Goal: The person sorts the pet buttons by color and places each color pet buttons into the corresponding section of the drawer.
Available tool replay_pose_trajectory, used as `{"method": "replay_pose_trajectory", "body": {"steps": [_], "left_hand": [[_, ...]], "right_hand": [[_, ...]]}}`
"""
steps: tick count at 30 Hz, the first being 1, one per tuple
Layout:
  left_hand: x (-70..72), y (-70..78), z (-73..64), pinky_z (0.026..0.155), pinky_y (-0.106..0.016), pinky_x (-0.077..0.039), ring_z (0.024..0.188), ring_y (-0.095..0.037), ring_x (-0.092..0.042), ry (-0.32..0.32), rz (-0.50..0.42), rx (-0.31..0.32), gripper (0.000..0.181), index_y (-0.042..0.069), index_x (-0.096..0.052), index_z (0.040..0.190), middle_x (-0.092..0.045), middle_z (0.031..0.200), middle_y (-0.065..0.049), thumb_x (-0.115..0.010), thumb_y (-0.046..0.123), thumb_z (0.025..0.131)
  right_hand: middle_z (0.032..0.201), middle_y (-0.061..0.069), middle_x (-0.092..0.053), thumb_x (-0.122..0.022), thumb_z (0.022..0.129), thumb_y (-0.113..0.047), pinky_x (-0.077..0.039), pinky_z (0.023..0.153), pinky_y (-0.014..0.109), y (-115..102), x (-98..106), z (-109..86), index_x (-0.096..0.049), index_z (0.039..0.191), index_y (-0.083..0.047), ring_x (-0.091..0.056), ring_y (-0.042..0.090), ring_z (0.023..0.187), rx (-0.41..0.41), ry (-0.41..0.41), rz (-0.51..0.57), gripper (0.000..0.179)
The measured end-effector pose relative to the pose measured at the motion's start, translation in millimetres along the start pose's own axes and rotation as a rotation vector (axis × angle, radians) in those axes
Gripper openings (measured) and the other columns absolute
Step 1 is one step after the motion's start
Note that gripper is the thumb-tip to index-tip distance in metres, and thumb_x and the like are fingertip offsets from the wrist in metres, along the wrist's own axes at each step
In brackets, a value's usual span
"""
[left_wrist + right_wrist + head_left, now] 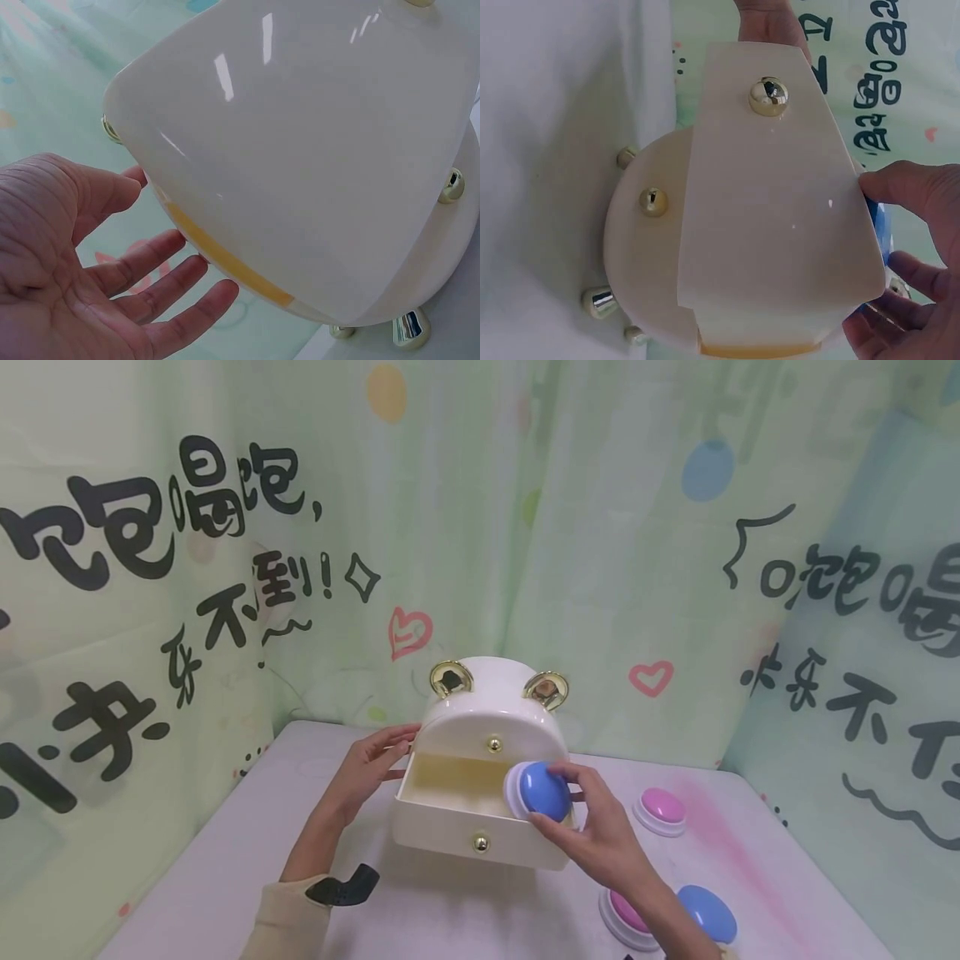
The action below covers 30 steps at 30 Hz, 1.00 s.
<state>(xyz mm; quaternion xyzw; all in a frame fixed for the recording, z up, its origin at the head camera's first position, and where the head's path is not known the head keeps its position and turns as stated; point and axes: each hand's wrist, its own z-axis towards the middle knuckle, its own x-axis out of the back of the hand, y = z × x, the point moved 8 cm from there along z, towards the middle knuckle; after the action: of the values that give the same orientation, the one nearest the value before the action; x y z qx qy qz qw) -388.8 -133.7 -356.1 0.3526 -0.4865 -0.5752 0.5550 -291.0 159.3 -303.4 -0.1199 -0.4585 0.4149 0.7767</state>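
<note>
A white storage box (498, 727) with gold-rimmed ears stands in the middle, its middle drawer (438, 827) pulled out toward me. My left hand (367, 772) is at the box's left side; in the left wrist view its spread fingers (169, 307) meet the drawer's edge. Over the drawer's right front corner, my right hand (600, 827) grips a round push button with a blue dome (546, 792) and white base between thumb and fingers. The right wrist view shows only a sliver of the blue dome (883, 232), mostly hidden behind the drawer.
On the white table (360, 910) to the right lie a pink-domed button (662, 807), another pink one (628, 910) partly behind my right forearm, and a blue one (708, 913). A printed curtain (600, 568) rises behind the table and along both sides.
</note>
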Motion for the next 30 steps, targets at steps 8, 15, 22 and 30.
{"method": "replay_pose_trajectory", "body": {"steps": [8,15,22,30], "left_hand": [[-0.1,0.6,0.6,0.101,-0.056,-0.052,0.132,-0.037,-0.055,0.003,0.002,0.005,0.040,0.009,-0.057,0.145,-0.058,0.145,-0.017,-0.055,0.021,0.107],[0.2,0.2,-0.3,0.099,-0.049,-0.056,0.131,-0.036,-0.055,0.004,0.007,0.010,0.040,0.009,-0.057,0.145,-0.059,0.145,-0.016,-0.055,0.022,0.107],[0.2,-0.6,-0.4,0.098,-0.048,-0.056,0.132,-0.036,-0.055,0.003,0.009,0.009,0.040,0.009,-0.057,0.145,-0.059,0.145,-0.016,-0.055,0.022,0.107],[0.0,-0.2,-0.7,0.099,-0.050,-0.055,0.132,-0.037,-0.055,0.004,0.003,0.005,0.040,0.009,-0.057,0.145,-0.058,0.145,-0.016,-0.055,0.022,0.107]], "right_hand": [[0.126,0.008,-0.065,-0.085,0.084,-0.015,-0.057,0.092,0.050,1,2,0.3,-0.060,0.128,-0.004,-0.062,0.028,0.116,-0.009,0.009,-0.022,0.052],[0.127,0.009,-0.065,-0.084,0.086,-0.017,-0.056,0.092,0.048,2,2,-1.0,-0.060,0.128,-0.005,-0.062,0.029,0.116,-0.030,0.010,-0.027,0.051],[0.127,0.008,-0.065,-0.085,0.084,-0.015,-0.057,0.089,0.045,0,6,-5.2,-0.060,0.128,-0.006,-0.064,0.029,0.112,-0.019,0.029,-0.045,0.051],[0.130,0.007,-0.065,-0.084,0.085,-0.018,-0.057,0.089,0.048,-6,12,-14.3,-0.061,0.129,-0.009,-0.062,0.029,0.115,-0.024,0.023,-0.085,0.050]]}}
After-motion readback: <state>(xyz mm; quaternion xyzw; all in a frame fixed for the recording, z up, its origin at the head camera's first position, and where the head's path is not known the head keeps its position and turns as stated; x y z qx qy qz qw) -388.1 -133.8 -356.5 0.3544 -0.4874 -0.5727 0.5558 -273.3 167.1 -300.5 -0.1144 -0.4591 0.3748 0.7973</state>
